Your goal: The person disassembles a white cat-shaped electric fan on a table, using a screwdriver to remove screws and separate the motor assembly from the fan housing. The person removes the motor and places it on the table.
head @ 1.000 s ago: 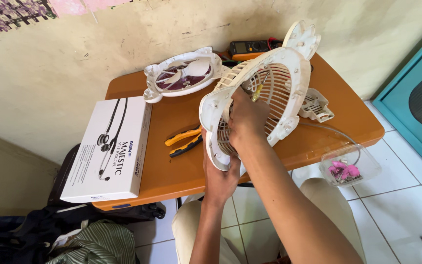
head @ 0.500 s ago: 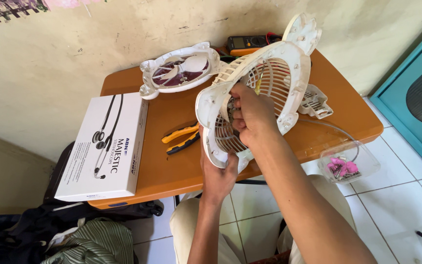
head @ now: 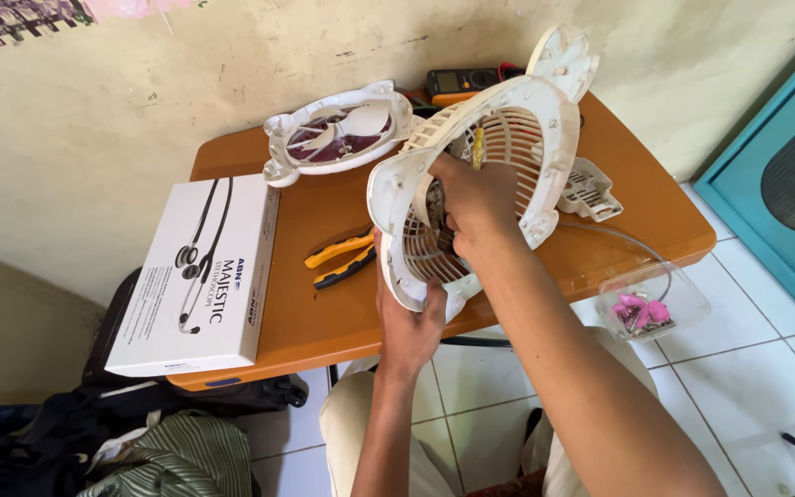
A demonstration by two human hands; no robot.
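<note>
A white fan housing [head: 499,156] is held tilted above the near edge of the orange table [head: 324,313]. The left hand [head: 411,327] is closed on the housing's lower rim from beneath. The right hand [head: 471,207] is curled inside the grille; its fingertips are hidden at the hub, so what they pinch cannot be told. A yellow tool handle [head: 478,147] is seen just above that hand, inside the housing.

For work at the hub to go well, the housing is best kept steady by the lower grip, and the plastic ribs are best spared any twisting force.

A second fan part with dark blades [head: 338,133] lies at the table's far edge, pliers [head: 340,260] lie just left of the housing, and a white box [head: 195,276] rests at the left end. A small grille piece [head: 589,191] lies to the right, and a clear tub [head: 650,302] with pink bits sits at the right, by the table's near right corner.
</note>
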